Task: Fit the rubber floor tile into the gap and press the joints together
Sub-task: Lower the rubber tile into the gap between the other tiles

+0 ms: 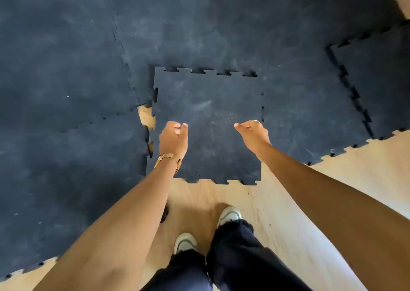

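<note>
Loose rubber tile [208, 122] lying in the gap between the laid mats [66, 91], its far toothed edge riding on top of the mat beyond, not yet locked. A sliver of wooden floor [146, 116] shows at its left edge. Left hand [174, 138] and right hand [253, 133] hover over the tile's near half, each grip released and grasping nothing. Likely fault: pressing down while the teeth are offset would pinch or buckle a joint, leaving a raised seam.

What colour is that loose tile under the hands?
The loose tile is dark charcoal, nearly black, with faint pale scuffs; the head view shows it.
</note>
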